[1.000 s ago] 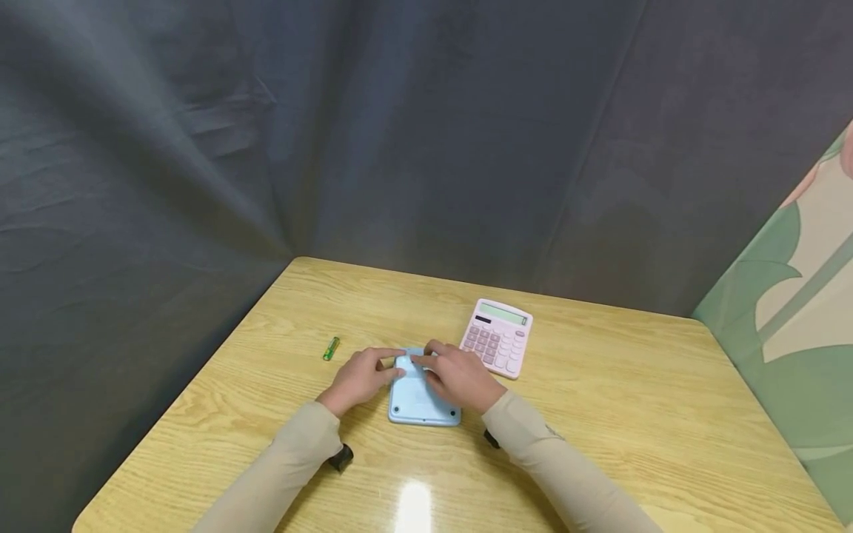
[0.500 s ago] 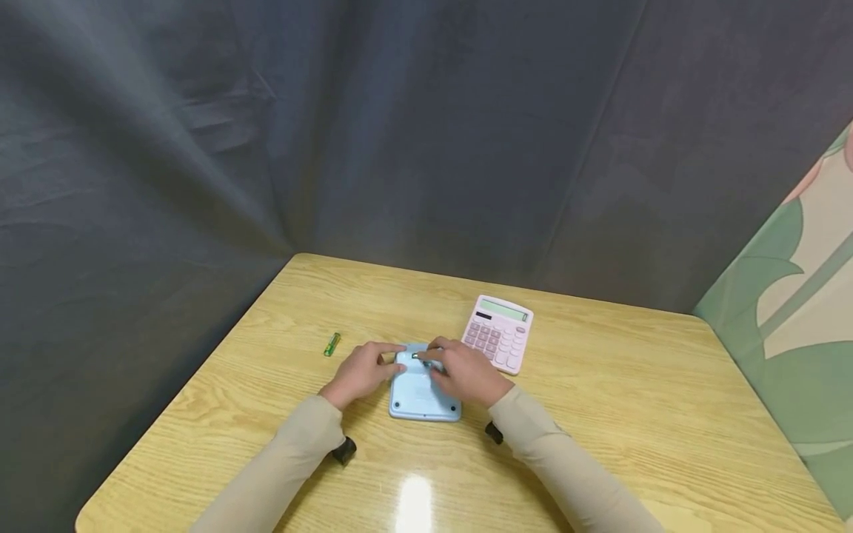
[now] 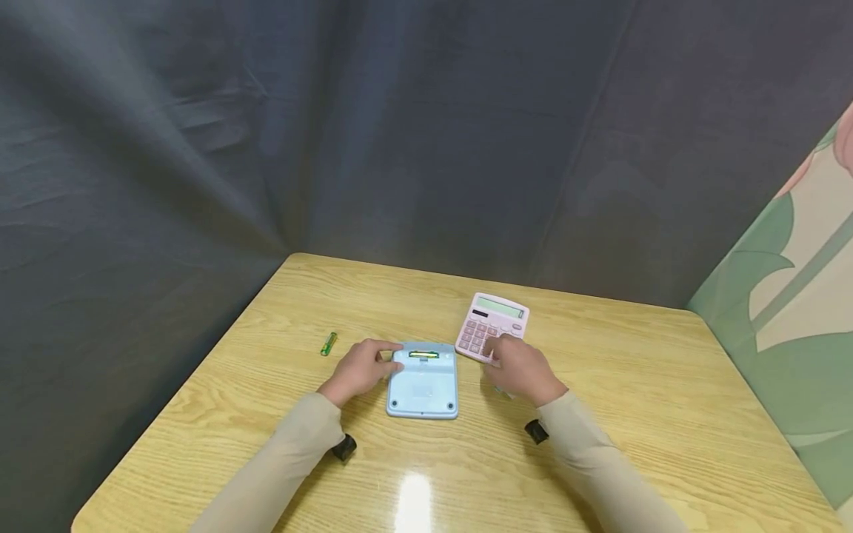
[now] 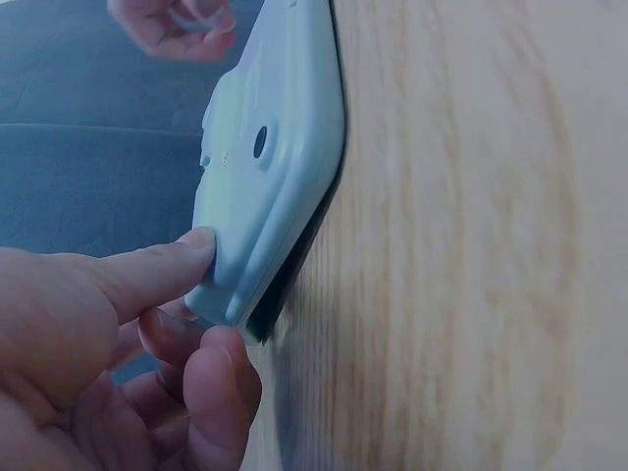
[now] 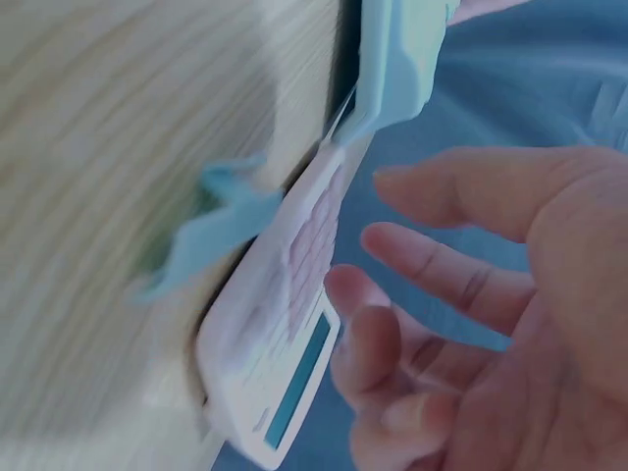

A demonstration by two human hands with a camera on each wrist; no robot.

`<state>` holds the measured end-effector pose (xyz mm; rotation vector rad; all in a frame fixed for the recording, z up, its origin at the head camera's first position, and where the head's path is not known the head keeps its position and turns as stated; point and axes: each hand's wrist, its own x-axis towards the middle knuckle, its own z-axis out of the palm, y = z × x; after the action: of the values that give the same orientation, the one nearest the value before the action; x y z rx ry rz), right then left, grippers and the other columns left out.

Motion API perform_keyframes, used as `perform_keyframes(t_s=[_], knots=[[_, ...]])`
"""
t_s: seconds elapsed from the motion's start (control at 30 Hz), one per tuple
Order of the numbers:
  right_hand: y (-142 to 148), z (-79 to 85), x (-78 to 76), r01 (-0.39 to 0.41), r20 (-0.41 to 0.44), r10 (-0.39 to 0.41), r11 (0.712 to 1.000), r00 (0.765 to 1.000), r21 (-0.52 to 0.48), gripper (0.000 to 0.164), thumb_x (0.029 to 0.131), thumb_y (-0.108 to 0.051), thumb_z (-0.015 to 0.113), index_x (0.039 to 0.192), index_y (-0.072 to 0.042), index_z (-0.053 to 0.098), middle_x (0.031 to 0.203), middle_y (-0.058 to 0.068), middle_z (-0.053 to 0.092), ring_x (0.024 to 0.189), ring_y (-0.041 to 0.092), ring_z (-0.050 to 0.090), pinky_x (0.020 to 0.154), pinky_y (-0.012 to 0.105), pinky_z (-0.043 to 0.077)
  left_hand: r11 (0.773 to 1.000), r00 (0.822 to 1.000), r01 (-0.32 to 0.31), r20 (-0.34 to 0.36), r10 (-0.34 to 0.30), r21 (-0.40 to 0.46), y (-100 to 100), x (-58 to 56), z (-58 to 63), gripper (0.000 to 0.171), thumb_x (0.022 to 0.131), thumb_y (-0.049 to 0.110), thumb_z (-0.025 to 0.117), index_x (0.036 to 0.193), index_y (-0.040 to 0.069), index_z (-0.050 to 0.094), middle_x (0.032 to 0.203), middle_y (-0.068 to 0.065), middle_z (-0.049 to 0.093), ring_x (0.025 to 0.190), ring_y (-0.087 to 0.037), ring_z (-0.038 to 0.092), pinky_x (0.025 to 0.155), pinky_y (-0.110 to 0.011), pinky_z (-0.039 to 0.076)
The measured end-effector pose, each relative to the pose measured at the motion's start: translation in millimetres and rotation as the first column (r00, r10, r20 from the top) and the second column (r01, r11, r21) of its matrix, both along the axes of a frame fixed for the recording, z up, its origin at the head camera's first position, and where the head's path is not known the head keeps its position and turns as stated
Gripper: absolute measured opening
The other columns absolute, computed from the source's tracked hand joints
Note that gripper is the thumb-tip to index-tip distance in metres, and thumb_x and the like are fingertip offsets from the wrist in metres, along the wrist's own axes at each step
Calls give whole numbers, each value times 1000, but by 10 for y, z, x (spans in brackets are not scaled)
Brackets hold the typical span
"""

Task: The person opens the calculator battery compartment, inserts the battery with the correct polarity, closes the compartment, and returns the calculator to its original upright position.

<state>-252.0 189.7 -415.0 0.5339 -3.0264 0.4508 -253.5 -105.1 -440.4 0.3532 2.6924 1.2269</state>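
Note:
A blue calculator (image 3: 421,385) lies face down on the table, its battery compartment uncovered with a green-and-yellow battery (image 3: 423,354) inside. My left hand (image 3: 360,371) grips the calculator's left edge near the top corner; the left wrist view shows the thumb on its back and fingers at the edge. To the right, my right hand (image 3: 526,368) hovers with loosely bent fingers holding nothing. Beneath it a small blue battery cover (image 5: 211,231) appears blurred beside the pink calculator (image 5: 285,304); the head view mostly hides this cover behind the hand.
Another green battery (image 3: 329,343) lies on the wooden table (image 3: 633,400), left of the left hand. The pink calculator lies face up at the back right, partly behind the right hand. Dark curtain (image 3: 426,148) hangs behind the table.
My right hand has lifted the battery cover off the blue calculator, carried it right and let it go, exposing the battery. My left hand has kept its place on the calculator's edge.

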Motion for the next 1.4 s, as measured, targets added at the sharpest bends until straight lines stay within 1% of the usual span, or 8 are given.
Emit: perform_keyframes(t_s=[0.1,0.3,0.47,0.67,0.9,1.07,1.27,1.4], knots=[[94,-12,50,25,50,-25,1000,998,-2,6,84,-17,70,85,-10,68,76,1,60,62,15,50,52,31,41,1000,1000,-1,-2,1,0,2,12,-1,42,95,25,70,136,15,64,49,3,36,40,-10,26,38,-23,26],[173,-44,147,27,118,-32,999,993,45,26,78,-23,82,72,-17,58,68,-3,54,62,15,47,52,30,36,1000,1000,2,12,-2,17,-2,14,4,42,96,23,70,136,14,64,48,3,35,38,-10,27,37,-22,26],[183,-87,179,8,104,-13,999,994,46,23,78,-17,79,70,-17,57,67,-5,53,61,14,47,52,29,36,999,999,10,38,-11,34,-12,16,28,41,96,20,69,136,13,63,47,4,33,36,-9,25,35,-22,27],[159,-119,169,3,65,-5,999,998,32,20,77,-14,76,68,-17,59,67,-5,54,60,13,47,50,29,37,999,999,20,25,-21,32,-13,12,17,42,96,21,69,137,13,63,47,4,32,36,-9,25,35,-22,27],[41,-140,134,-54,-11,54,997,999,-49,16,78,-12,73,68,-18,62,70,-6,58,59,11,48,48,26,40,999,1000,19,16,-19,35,-14,15,7,42,96,21,69,137,12,62,48,4,32,37,-10,24,36,-22,25],[-96,-96,131,-105,-133,94,991,987,-82,15,79,-13,71,71,-20,61,76,-5,60,64,9,48,52,25,42,999,1000,10,24,-11,42,-20,14,-1,41,96,20,69,136,13,63,48,3,33,38,-10,25,36,-22,26],[-306,3,110,-188,-287,170,981,943,-36,15,78,-11,73,72,-19,62,78,-5,60,64,8,47,51,24,41,999,999,-12,39,10,42,-7,-7,-5,41,96,21,70,136,15,64,49,4,34,38,-9,26,36,-22,27],[-444,45,98,-231,-343,225,973,912,23,18,76,-9,75,71,-18,61,80,-6,59,65,7,49,50,22,41,999,998,-23,60,20,47,2,-2,13,41,95,20,70,135,16,64,48,3,34,38,-10,25,36,-23,27]])
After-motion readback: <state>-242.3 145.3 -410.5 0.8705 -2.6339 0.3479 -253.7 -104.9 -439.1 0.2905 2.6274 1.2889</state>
